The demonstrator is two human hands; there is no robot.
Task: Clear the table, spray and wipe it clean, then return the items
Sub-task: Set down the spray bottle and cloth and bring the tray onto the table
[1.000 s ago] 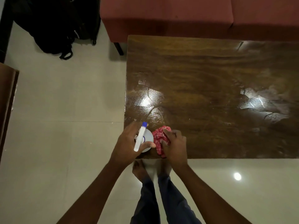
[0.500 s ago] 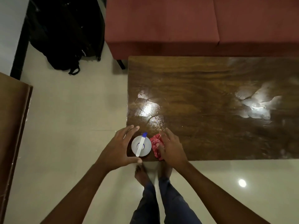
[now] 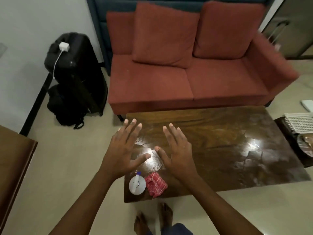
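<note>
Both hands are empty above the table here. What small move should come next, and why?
Probably reach the right hand toward the white basket beside the table's right end. The spray bottle and red cloth sit at the near corner, the left hand is empty too, so returning items seems due.

A red sofa (image 3: 186,82) stands on pale floor (image 3: 67,158), black suitcase (image 3: 76,73) beside the white wall (image 3: 25,22).

White spray bottle (image 3: 137,184) upright, crumpled red cloth (image 3: 156,184) beside, table (image 3: 220,150) corner
</note>
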